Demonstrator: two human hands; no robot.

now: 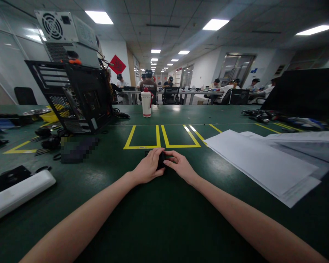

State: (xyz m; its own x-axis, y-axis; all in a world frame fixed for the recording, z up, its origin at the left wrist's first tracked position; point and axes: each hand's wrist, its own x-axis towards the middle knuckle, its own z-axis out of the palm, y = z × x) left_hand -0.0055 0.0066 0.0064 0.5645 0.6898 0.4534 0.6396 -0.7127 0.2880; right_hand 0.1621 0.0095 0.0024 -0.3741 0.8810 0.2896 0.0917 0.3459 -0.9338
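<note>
Both my hands meet over a small black object (161, 160) on the green table (164, 219), just in front of two yellow taped boxes (161, 137). My left hand (148, 168) curls its fingers over the object's left side. From the right, my right hand (180, 165) pinches it with thumb and fingers. Most of the object is hidden between the hands, and I cannot make out what it is.
An open black computer case (74, 96) with a grey power supply (68, 36) on top stands at the left. Black parts (48, 140) lie beside it. White sheets (260, 162) spread at the right. A white bottle (146, 103) stands behind. Several people sit at far tables.
</note>
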